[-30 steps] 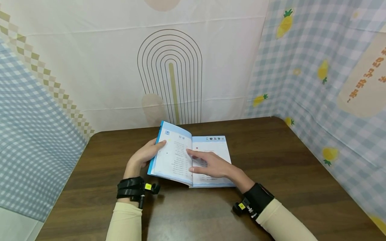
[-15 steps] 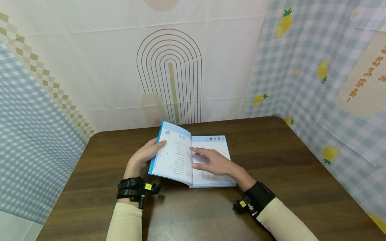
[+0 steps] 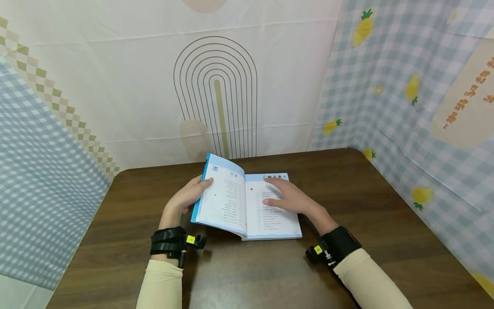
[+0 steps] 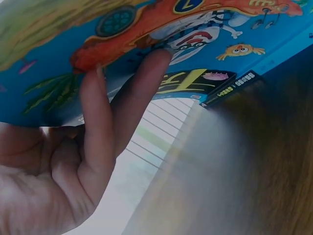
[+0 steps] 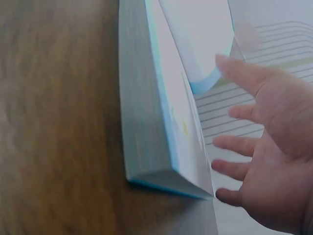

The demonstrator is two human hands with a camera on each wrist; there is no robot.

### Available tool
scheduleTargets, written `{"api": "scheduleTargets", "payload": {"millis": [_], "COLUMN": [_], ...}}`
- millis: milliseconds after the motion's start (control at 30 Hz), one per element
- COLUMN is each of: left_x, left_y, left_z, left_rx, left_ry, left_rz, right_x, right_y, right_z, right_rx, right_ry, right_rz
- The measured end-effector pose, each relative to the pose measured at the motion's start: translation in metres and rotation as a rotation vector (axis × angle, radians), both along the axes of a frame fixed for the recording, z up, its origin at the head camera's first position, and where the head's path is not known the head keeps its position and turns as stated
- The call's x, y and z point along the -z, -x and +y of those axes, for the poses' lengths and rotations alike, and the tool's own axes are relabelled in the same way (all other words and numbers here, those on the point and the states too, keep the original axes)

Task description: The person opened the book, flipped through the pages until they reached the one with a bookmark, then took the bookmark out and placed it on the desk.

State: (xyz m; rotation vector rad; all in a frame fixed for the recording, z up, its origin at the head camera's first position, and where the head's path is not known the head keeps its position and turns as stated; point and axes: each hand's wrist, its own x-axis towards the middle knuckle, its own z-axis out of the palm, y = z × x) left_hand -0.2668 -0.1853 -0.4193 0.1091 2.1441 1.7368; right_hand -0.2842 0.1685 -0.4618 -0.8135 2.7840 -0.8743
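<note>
An open book with white, blue-edged pages of printed lines lies on the table. My left hand grips its raised left side, thumb on the page and the other fingers behind the cover. In the left wrist view those fingers spread against the blue illustrated cover, which shows a cartoon figure in a red vehicle. Over the right-hand page hovers my right hand, fingers extended and holding nothing. The right wrist view shows its fingers spread apart beside the thick page block.
The brown wooden table runs back to a white curtain with an arch pattern. Checked cloth with pineapples hangs on the right, and blue checked cloth on the left. Each wrist wears a black strap with a camera.
My right hand has moved right and slightly away from me, from near the book's middle fold to over the right page, uncovering more print. The left hand keeps its grip.
</note>
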Motion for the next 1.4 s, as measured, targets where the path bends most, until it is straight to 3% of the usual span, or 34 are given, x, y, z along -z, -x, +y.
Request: {"api": "scheduleTargets", "payload": {"millis": [300,667,1400], "left_x": [-0.005,-0.009,-0.005], "left_y": [-0.001,-0.001,0.001], "left_z": [0.002,0.003,0.003], "left_rx": [0.000,0.038,0.010], "left_ry": [-0.004,-0.040,-0.028], "left_rz": [-0.015,-0.019,-0.035], "right_x": [0.004,0.003,0.011], "right_y": [0.005,0.009,0.012], "right_z": [0.011,0.021,0.027], "right_rx": [0.066,0.175,0.145], "right_ry": [-0.117,-0.144,-0.172], "right_rz": [0.011,-0.004,-0.038]}}
